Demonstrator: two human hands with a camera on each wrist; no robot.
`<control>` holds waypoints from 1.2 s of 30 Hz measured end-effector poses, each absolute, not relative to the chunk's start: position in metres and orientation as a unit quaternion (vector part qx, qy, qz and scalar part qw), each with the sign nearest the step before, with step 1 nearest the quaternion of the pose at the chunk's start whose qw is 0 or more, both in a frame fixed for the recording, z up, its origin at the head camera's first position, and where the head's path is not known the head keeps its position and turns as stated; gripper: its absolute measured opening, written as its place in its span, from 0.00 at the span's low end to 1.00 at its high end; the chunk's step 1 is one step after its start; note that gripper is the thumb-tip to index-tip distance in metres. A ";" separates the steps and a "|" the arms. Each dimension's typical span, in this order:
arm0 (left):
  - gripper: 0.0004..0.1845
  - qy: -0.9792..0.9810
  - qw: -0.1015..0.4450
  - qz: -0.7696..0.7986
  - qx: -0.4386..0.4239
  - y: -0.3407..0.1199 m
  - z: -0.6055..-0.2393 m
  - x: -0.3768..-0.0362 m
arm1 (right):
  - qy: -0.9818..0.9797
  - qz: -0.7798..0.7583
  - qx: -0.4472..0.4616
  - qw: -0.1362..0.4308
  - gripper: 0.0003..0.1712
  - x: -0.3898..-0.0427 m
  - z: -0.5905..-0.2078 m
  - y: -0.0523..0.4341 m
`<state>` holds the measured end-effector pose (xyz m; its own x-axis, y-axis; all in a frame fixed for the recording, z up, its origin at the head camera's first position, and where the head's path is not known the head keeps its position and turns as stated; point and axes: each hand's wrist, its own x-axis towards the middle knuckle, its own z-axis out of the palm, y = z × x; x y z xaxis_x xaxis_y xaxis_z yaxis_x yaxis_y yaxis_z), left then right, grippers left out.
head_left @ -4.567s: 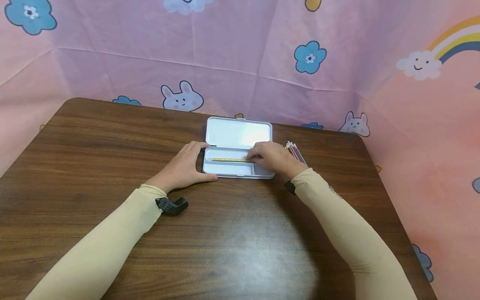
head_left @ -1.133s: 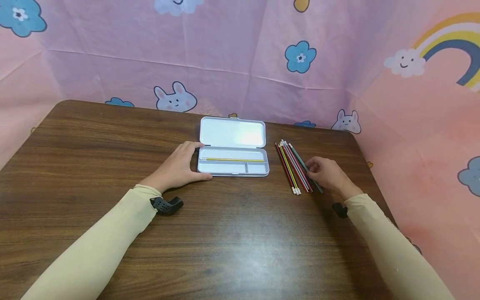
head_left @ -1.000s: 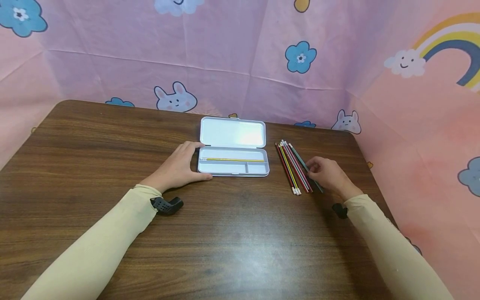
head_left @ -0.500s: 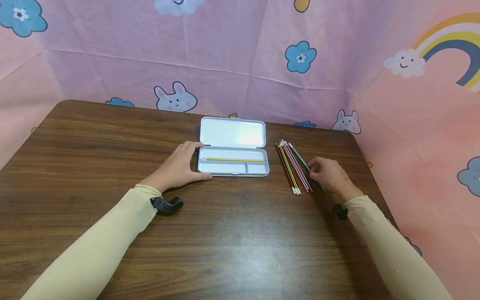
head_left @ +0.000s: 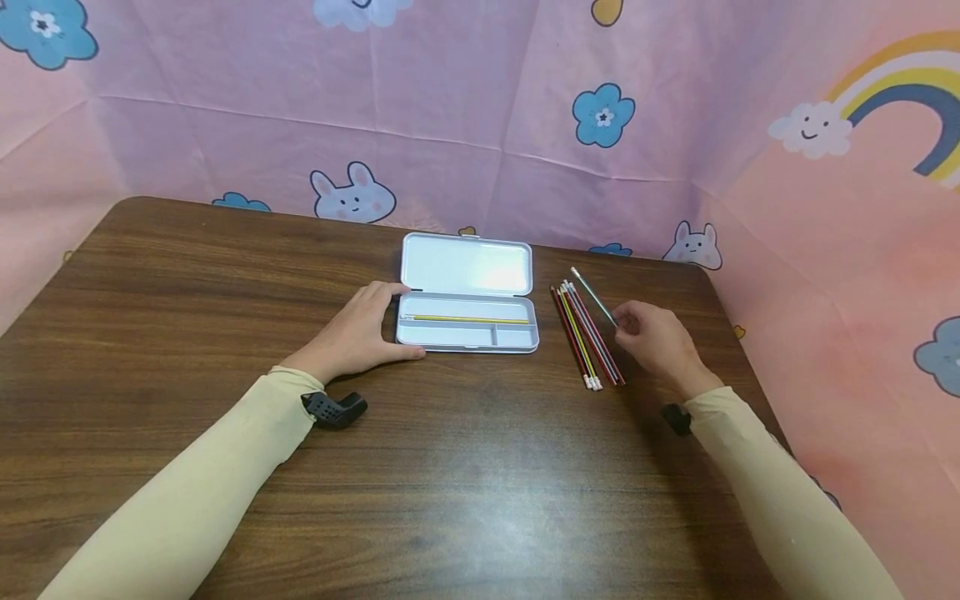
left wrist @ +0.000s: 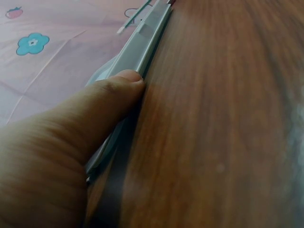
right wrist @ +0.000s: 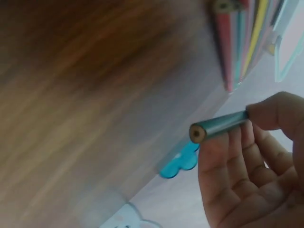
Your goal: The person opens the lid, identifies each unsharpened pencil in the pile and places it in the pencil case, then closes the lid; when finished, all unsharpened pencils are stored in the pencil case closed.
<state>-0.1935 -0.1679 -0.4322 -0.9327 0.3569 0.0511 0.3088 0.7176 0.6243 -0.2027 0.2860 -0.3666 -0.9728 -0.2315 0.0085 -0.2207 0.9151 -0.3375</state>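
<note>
A white pencil case (head_left: 447, 337) lies open on the table, its lid folded back, and one yellow pencil (head_left: 468, 319) rests in its long compartment. My left hand (head_left: 352, 333) grips the case's left end, thumb along the front side and index finger by the hinge; in the left wrist view the thumb (left wrist: 104, 102) presses on the side wall. Between thumb and fingers my right hand (head_left: 660, 346) pinches a green pencil (head_left: 595, 296), tilted with its white tip pointing back and left. The right wrist view shows the pencil's flat unsharpened end (right wrist: 197, 133) off the table.
Several pencils (head_left: 585, 342) in red, yellow and pale stripes lie side by side between the case and my right hand, some with white erasers toward me. The brown wooden table (head_left: 450, 467) runs back to a pink patterned cloth (head_left: 450, 100).
After laying the yellow pencil in the case, my right hand has moved right to the pencils. It has picked up the green one and shifted it back. My left hand stays on the case.
</note>
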 end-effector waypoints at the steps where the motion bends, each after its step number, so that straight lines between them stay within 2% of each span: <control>1: 0.57 0.926 0.037 0.330 0.180 -0.168 -0.432 -0.194 | 0.977 -0.174 -0.122 0.009 0.13 -0.203 -0.365 0.282; 7: 0.57 0.926 0.036 0.330 0.178 -0.167 -0.431 -0.193 | 0.969 -0.181 -0.165 -0.025 0.14 -0.209 -0.362 0.254; 26: 0.58 0.925 0.039 0.334 0.176 -0.168 -0.431 -0.191 | 0.938 -0.119 -0.320 -0.067 0.11 -0.220 -0.364 0.158; 36: 0.58 0.926 0.038 0.331 0.176 -0.169 -0.432 -0.192 | 0.927 -0.087 -0.362 -0.038 0.10 -0.225 -0.372 0.128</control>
